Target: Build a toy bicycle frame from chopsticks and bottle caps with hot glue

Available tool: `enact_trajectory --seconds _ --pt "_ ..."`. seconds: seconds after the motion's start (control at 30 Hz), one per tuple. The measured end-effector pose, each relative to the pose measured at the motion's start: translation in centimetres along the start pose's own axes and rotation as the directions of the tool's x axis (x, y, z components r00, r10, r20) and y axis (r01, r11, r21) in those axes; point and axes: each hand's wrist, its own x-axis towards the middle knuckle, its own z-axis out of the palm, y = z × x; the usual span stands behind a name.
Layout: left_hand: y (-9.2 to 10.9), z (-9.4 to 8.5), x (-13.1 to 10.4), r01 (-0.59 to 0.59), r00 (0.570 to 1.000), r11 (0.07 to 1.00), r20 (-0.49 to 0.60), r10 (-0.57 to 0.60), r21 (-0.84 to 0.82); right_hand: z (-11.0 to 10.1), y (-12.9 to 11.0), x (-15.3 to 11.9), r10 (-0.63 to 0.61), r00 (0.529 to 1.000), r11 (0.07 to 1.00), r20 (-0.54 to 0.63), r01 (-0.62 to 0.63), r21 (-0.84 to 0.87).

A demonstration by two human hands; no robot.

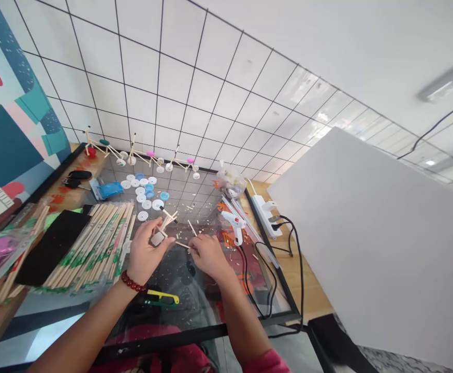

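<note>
My left hand (145, 252), with a red bead bracelet at the wrist, grips a small frame of wooden sticks (167, 219) with dark tips and a pale piece at its base. To its right, my right hand (209, 254) pinches one end of a thin wooden stick (183, 244) between thumb and fingers. Another short stick (192, 228) stands out just above those fingers. White and blue round discs (143, 215) lie on the dark glass tabletop beyond my left hand, among small wood scraps.
Small stick-built bicycles (136, 155) stand along the back edge. Packed wooden sticks (90, 248) lie at left. A yellow cutter (163, 297) is near the front. A white glue gun (234, 225), cables and a power strip (265, 215) are at right.
</note>
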Motion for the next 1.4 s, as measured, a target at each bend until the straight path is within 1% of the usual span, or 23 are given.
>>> enact_trajectory --seconds 0.13,0.33,0.4,0.53,0.67,0.83,0.97,1.1,1.27,1.4 --pt "-0.7 0.3 0.0 0.032 0.999 0.999 0.025 -0.031 -0.028 -0.1 -0.3 -0.2 -0.051 0.998 0.998 0.031 0.049 0.035" --pt "-1.3 0.7 -0.2 0.025 0.991 1.000 0.129 -0.023 -0.013 0.0 -0.2 -0.3 -0.064 0.998 0.997 0.020 0.063 0.043" --pt "-1.2 0.8 -0.3 0.023 0.990 1.000 0.140 -0.022 -0.008 0.1 -0.1 -0.3 -0.064 0.998 0.997 0.021 0.063 0.047" --pt "-1.1 0.9 -0.3 0.004 0.990 1.000 0.144 -0.006 0.017 0.2 -0.1 -0.3 -0.059 0.998 0.998 0.038 0.057 0.041" --pt "-1.5 0.9 -0.3 -0.022 0.988 0.998 0.153 0.014 0.052 0.2 0.0 -0.3 -0.058 0.997 0.998 0.044 0.056 0.036" --pt "-2.2 1.1 -0.3 -0.093 0.986 0.991 0.145 0.079 0.092 0.2 0.1 -0.3 -0.064 0.997 0.997 0.037 0.063 0.048" --pt "-2.3 1.1 -0.3 -0.142 0.982 0.984 0.143 0.125 0.111 0.2 0.1 -0.4 -0.060 0.998 0.997 0.035 0.058 0.051" --pt "-2.3 1.2 -0.3 -0.180 0.979 0.974 0.117 0.165 0.140 0.2 0.1 -0.4 -0.061 0.997 0.997 0.044 0.059 0.053" --pt "-2.4 1.2 -0.3 -0.202 0.977 0.964 0.103 0.186 0.174 0.2 0.1 -0.4 -0.063 0.997 0.997 0.054 0.060 0.050" --pt "-2.4 1.1 -0.2 -0.180 0.982 0.961 0.102 0.162 0.209 0.1 0.1 -0.3 -0.061 0.996 0.997 0.060 0.058 0.055"
